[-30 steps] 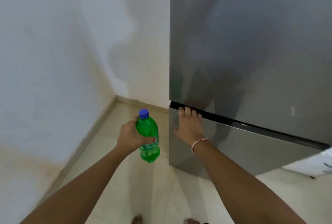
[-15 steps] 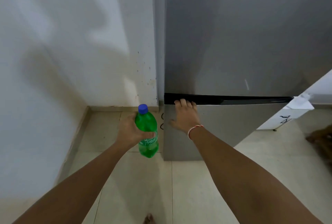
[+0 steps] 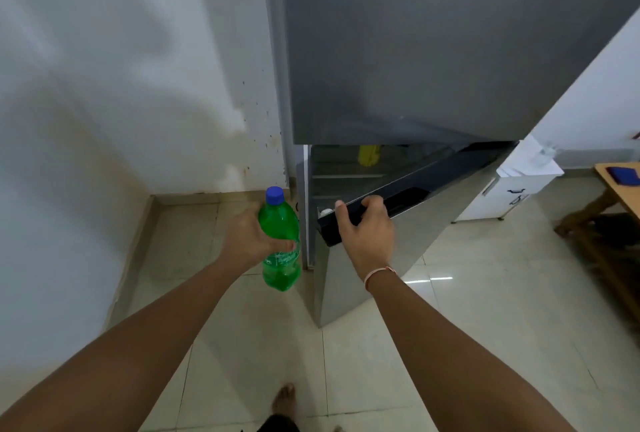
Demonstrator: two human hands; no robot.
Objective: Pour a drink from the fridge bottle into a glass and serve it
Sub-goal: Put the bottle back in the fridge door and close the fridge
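Left hand (image 3: 249, 241) wraps the green bottle (image 3: 280, 241), upright at nine o'clock of the lower fridge door (image 3: 363, 279). Right hand (image 3: 367, 227) hooks fingers over its top edge; best swing it wide, bottle kept level.

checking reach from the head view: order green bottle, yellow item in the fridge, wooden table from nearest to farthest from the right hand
1. Green bottle, just left of the right hand, held by the left hand.
2. Yellow item, up inside the open fridge.
3. Wooden table, far right.
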